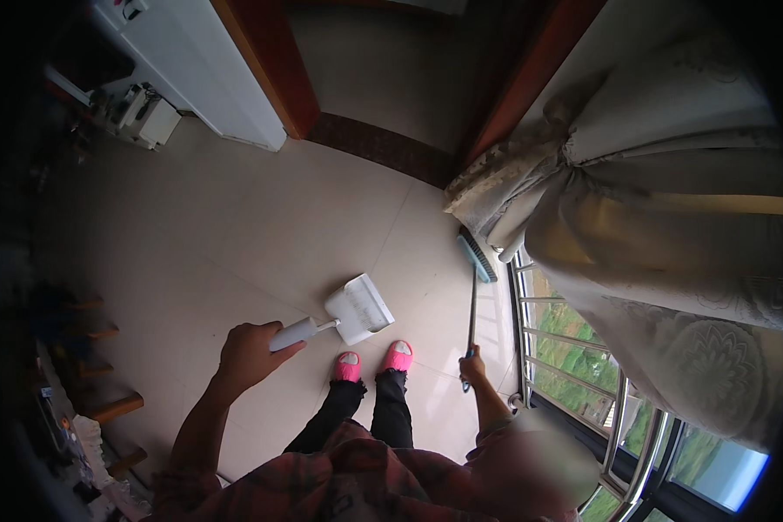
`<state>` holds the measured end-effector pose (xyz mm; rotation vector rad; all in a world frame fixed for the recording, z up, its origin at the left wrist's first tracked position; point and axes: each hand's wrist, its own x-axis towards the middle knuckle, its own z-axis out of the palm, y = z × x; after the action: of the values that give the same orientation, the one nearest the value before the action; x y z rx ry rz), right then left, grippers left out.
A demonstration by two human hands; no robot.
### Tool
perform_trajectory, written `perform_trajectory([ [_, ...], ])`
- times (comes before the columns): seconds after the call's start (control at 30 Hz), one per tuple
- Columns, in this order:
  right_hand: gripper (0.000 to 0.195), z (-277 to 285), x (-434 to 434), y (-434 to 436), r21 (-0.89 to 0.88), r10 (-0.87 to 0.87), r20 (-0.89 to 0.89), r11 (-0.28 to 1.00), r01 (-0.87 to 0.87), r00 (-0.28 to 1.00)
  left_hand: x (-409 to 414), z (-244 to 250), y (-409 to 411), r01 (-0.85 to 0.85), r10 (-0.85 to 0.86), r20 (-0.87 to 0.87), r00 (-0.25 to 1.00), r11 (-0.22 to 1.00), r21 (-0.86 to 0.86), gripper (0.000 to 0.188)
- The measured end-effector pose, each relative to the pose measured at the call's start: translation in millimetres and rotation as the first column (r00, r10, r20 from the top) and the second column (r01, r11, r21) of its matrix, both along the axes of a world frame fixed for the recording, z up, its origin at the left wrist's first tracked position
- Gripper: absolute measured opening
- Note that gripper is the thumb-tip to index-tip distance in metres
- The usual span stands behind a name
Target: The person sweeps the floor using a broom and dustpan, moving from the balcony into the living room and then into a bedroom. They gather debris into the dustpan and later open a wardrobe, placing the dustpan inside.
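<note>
My left hand (251, 355) is closed around the light grey handle of a white long-handled dustpan (360, 309), whose pan is down near the floor in front of my pink slippers (399, 356). At the right, my right hand (473, 367) grips the upper part of a broom's dark pole. The broom head (477, 256), light blue with dark bristles, lies at the floor's edge beside the curtain hem and the window. Small dark specks show on the tiles between the dustpan and the broom.
A gathered beige curtain (626, 156) hangs at the right, over a window with metal railings (568, 339). Ahead is a doorway with a dark stone threshold (378, 149) and brown frame. A white door or panel (215, 72) stands upper left; wooden furniture legs (117, 408) stick out lower left.
</note>
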<state>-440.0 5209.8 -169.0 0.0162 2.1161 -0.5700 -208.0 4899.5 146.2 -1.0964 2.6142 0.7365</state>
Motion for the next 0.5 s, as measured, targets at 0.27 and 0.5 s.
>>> perform_trajectory([
  [0.27, 0.060, 100, 75, 69, -0.042, -0.050, 0.333, 0.997, 0.068, 0.942, 3, -20, -1, 0.148, -0.148, 0.005, 0.989, 0.989, 0.016, 0.027],
  [0.5, 0.052, 68, 60, 58, -0.063, -0.307, 0.103, 0.947, 0.315, 0.946, 3, -27, -7, 0.186, -0.189, 0.018, 0.982, 0.977, 0.101, 0.022],
])
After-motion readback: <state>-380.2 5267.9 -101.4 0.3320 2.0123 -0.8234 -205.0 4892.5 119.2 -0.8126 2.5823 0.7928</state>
